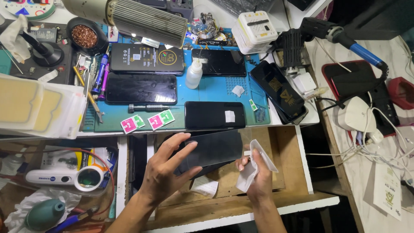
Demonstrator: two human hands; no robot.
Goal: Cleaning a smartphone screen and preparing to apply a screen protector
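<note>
- Glass sheet (213, 149) between left hand (166, 170) and right hand (256, 174), over the open drawer (284, 172).
- Phone (214, 115) on the mat (215, 88) behind it.
- Bottle (194, 74) farther back.

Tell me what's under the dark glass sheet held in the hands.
Beneath the dark glass sheet, held by the left hand and right hand, lies an open wooden drawer with a crumpled white wipe. A dark flat shape shows under the sheet's lower edge; the rest is covered.

Single head view, looking steeply down from above, close over open drawer (284, 172); blue mat (215, 88) on bench beyond, farther off.
</note>
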